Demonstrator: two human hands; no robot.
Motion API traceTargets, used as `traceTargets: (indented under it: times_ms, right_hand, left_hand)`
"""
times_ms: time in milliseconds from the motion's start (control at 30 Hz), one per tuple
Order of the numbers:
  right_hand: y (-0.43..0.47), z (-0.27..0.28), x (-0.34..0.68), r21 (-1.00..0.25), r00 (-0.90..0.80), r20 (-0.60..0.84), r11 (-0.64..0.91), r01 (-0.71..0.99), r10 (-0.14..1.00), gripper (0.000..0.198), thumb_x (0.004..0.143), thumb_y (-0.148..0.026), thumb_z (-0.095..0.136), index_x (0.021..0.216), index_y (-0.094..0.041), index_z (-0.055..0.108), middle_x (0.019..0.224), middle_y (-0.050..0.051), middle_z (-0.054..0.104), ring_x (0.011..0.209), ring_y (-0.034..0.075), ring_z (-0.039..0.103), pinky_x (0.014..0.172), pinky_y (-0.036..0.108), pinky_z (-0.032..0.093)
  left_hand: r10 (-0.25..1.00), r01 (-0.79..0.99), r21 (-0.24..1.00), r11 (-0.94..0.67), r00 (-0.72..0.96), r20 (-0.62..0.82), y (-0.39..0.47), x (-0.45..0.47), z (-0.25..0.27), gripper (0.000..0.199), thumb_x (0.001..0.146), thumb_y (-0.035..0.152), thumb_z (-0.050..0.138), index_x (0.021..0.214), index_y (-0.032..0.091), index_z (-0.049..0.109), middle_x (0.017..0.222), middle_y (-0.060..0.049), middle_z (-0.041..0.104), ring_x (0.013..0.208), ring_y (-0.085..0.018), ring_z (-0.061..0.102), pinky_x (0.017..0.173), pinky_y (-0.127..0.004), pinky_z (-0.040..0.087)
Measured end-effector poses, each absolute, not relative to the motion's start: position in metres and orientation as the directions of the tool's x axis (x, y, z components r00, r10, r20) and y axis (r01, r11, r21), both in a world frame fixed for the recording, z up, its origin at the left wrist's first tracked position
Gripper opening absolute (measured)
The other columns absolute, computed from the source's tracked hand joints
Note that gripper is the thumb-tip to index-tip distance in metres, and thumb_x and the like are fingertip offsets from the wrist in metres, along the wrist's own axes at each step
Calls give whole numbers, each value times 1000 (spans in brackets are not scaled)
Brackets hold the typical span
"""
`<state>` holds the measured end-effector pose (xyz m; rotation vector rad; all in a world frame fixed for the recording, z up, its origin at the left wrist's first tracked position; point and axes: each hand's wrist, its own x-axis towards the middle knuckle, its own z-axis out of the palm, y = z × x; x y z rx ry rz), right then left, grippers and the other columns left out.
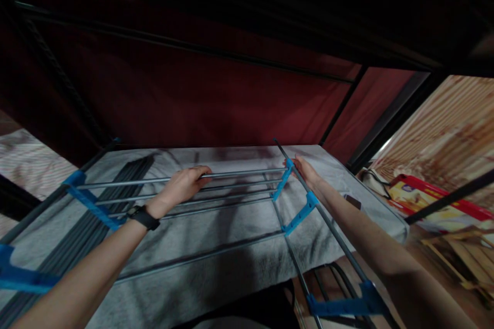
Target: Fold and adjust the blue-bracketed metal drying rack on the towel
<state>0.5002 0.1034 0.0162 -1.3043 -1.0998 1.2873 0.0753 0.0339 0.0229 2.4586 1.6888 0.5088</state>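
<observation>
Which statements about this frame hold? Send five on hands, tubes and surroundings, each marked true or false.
1. The left hand is curled over a metal tube. True.
2. Both wrists are bare. False: a black watch is on the left wrist.
3. The right hand is at a blue connector. True.
4. A bundle of tubes lies on the grey cloth. True.
5. No packaging shows at right. False: a red and yellow box does.

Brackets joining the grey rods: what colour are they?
The brackets are blue, seen best in the head view, the only one here.
</observation>
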Motion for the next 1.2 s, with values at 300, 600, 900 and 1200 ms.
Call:
traceTargets:
  times_ms: [300,600,900,1200]
  right_hand:
    - [103,14,479,-983,15,-160,-158,-94,987,28,94,-47,59,79,-23,65,74,1,70,64,16,62,70,28,56]
    - [102,17,478,-990,13,-138,-138,5,990,37,91,-57,65,75,-23,62,69,-1,66,63,15,60,71,28,55]
    - [103,17,476,-981,20,-196,-196,-1,980,42,94,-56,64,71,-22,62,58,-1,60,59,15,58,65,27,52]
    - [110,5,482,-986,-16,-169,-169,-9,986,38,94,-54,64,76,-21,67,64,1,64,64,17,64,65,27,54]
  left_hand:
    - [907,881,239,-407,360,219,31,75,18,48,105,44,36,135,22,66,133,-11,72,116,-30,70,97,-39,53]
    - [908,888,217,-406,365,207,30,74,16,46,107,37,37,139,23,66,122,-12,73,110,-28,70,94,-35,52]
    - [912,898,193,-395,359,197,29,75,19,46,108,39,36,139,25,67,123,-9,73,109,-27,71,88,-32,52]
    - [889,880,180,-440,399,224,32,71,14,49,108,41,35,139,23,67,120,-12,75,104,-27,73,86,-34,55]
